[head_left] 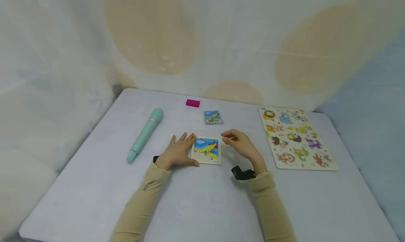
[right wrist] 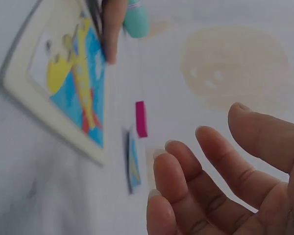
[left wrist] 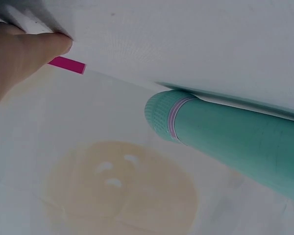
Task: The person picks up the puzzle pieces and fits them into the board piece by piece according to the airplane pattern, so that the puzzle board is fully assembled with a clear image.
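A square wooden puzzle (head_left: 206, 150) with a yellow airplane on blue sky lies on the table, its pale frame round the picture. My left hand (head_left: 180, 151) rests at its left side with fingers spread and straight, fingertips and thumb right at the frame. To the right of the puzzle my right hand (head_left: 241, 143) hovers near the upper right corner. In the right wrist view its fingers (right wrist: 170, 178) are loosely bent, thumb apart, with nothing between them. The left wrist view shows only part of the left hand (left wrist: 27, 54).
Behind the puzzle lie a small airplane picture (head_left: 213, 117) and a magenta block (head_left: 193, 103). A mint-green toy microphone (head_left: 145, 134) lies to the left. On the right is an animal puzzle board (head_left: 297, 138). A cloth backdrop (head_left: 234, 41) rises behind the table.
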`<state>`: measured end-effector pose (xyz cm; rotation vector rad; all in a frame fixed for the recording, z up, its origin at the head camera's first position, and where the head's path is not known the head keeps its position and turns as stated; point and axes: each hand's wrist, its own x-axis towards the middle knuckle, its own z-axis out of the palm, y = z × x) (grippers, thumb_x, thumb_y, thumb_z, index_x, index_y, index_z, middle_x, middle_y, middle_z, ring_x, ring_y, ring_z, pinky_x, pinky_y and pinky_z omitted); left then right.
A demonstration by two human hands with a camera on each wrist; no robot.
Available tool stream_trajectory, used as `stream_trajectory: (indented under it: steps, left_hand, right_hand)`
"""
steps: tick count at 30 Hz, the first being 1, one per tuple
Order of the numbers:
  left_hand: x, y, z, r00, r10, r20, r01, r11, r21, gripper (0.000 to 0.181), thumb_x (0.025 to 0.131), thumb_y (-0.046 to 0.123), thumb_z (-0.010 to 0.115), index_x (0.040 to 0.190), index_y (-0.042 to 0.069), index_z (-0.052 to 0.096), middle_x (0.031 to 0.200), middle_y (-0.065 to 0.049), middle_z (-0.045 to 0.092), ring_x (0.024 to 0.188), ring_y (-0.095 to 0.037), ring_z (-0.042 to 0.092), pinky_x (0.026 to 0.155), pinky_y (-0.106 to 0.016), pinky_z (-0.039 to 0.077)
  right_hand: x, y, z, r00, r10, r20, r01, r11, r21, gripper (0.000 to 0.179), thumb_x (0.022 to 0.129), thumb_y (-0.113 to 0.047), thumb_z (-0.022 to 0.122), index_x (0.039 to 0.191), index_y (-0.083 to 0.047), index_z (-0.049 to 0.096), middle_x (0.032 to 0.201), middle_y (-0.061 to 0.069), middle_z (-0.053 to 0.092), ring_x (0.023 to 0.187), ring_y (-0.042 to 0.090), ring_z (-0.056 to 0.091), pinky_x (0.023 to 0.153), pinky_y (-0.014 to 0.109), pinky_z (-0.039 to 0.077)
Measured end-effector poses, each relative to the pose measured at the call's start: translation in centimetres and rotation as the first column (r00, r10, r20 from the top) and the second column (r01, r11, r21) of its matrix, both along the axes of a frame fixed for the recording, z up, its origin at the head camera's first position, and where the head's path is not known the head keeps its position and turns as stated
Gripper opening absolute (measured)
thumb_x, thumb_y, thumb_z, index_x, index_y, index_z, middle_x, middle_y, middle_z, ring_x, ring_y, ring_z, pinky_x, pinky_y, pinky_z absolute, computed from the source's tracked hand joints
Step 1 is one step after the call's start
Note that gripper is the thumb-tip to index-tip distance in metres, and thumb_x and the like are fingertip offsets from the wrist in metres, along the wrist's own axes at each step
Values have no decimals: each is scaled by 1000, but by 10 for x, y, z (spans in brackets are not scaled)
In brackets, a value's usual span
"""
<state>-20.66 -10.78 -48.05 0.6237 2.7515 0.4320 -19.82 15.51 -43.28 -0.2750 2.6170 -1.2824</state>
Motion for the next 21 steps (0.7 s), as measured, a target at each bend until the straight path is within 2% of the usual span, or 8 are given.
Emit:
stream_trajectory:
  steps: [5,9,12,17,21]
  left_hand:
    - [-1,1,1,1000,-2,-14,3,1000,7,112,70,63,76,155,13,22,163,-2,18,152,-30,7,118,-64,2]
    - [-1,0,1,1000,-7,-5,7,1000,3,112,71,63,75,155,13,21,163,-2,17,152,-30,7,118,-64,2]
    - [0,-1,1,1000,-5,-2,5,1000,-5,112,71,63,75,156,13,21,163,-2,17,152,-30,7,117,-64,2]
    - [1,-3,3,1000,-2,6,2,1000,-10,112,71,63,75,156,14,20,164,-2,16,152,-30,6,118,-64,2]
    - [3,-5,4,1000,4,6,-4,1000,-11,113,71,62,75,156,13,20,164,-3,16,152,-30,6,118,-64,2]
  right_hand:
    - [11,20,-9,999,-32,-12,32,999,27,34,98,-30,56,123,-8,62,118,12,66,102,26,63,85,37,51]
    - [25,39,-20,999,-47,-18,48,997,53,32,98,-31,56,121,-9,63,117,10,67,104,25,62,87,39,51]
    - [35,55,-27,998,-62,-20,64,995,74,32,98,-32,56,120,-10,64,116,9,68,104,24,63,85,35,51]
    - [52,75,-31,997,-79,-22,81,993,89,31,97,-30,58,118,-8,64,114,11,69,98,23,63,73,27,50]
    - [64,83,-34,997,-70,-15,71,994,81,28,94,-25,63,116,-9,64,111,10,69,96,18,62,76,27,50]
